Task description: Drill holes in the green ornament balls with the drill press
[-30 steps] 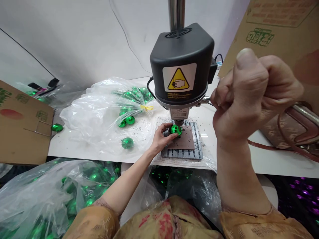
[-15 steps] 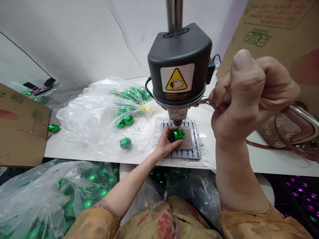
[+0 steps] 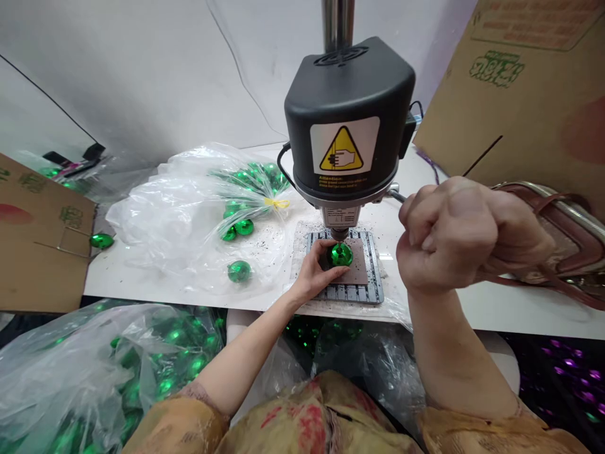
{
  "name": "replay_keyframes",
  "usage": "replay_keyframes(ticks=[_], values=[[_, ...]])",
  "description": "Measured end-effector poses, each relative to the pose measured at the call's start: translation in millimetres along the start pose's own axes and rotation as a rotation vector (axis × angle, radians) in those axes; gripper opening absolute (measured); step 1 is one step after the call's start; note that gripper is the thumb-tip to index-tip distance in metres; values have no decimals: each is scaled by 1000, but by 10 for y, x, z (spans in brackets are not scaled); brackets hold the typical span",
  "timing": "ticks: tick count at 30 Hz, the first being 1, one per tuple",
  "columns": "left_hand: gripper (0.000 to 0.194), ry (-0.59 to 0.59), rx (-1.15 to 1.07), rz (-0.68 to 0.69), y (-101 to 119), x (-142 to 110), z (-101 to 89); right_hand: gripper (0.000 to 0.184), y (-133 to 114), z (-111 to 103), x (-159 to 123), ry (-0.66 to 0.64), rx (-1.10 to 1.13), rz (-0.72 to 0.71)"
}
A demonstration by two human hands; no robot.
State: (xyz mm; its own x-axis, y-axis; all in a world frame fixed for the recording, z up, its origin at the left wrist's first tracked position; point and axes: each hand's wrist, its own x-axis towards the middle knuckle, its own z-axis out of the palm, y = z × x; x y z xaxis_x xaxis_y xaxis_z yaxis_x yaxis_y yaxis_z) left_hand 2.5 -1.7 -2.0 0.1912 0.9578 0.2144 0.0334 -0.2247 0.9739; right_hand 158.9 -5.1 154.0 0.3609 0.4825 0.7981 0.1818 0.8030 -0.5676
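Observation:
My left hand [image 3: 316,272] pinches a shiny green mirrored ball [image 3: 342,255] between thumb and fingers. The ball rests on a brown square board [image 3: 358,268] on the slotted metal base [image 3: 375,284], directly below the chuck [image 3: 339,234] of a black bench drill press [image 3: 347,94]. To the right of the machine, my right hand [image 3: 460,230] is closed in a fist around the drill press lever [image 3: 396,193]. Most of the lever is hidden inside that fist.
A clear bag [image 3: 155,214] of green balls tied with yellow lies at the left. One loose green ball [image 3: 239,272] sits before it. Cardboard boxes [image 3: 42,233] flank the table, and a handbag [image 3: 562,252] stands at right. Another bag of green balls [image 3: 155,378] is below the edge.
My right hand has come down with the lever, and its fist has turned. My left hand still holds the ball in place on the board.

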Motion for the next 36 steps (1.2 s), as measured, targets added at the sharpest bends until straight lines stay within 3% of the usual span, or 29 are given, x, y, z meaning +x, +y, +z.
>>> replay_keyframes(ticks=[3, 5, 10, 16, 26, 29, 32, 33, 36], values=[[56, -1, -2, 2, -4, 0, -4, 57, 37, 13, -47, 125, 103, 10], [56, -1, 1, 5, -10, 0, -7, 58, 53, 32, -51, 114, 130, -22], [55, -10, -20, 11, -27, 2, -7, 47, 106, 62, -32, 155, 190, -218], [55, -2, -36, 21, -31, 0, -1, 36, 165, 18, -53, 64, 206, -410], [55, 4, -40, 13, -17, -9, 2, 43, 373, -8, -200, 97, 237, -493], [56, 10, -14, 9, -34, -2, 4, 47, 297, -23, -209, 117, 224, -440], [55, 32, 28, 6, -13, 15, 20, 46, 66, 8, -46, 92, 140, -236], [54, 57, 64, 11, 14, 8, 28, 45, -15, 37, 38, 56, 101, -132], [48, 209, 272, 76, 148, -125, 40, 44, -168, 160, 279, 159, 121, -58]])
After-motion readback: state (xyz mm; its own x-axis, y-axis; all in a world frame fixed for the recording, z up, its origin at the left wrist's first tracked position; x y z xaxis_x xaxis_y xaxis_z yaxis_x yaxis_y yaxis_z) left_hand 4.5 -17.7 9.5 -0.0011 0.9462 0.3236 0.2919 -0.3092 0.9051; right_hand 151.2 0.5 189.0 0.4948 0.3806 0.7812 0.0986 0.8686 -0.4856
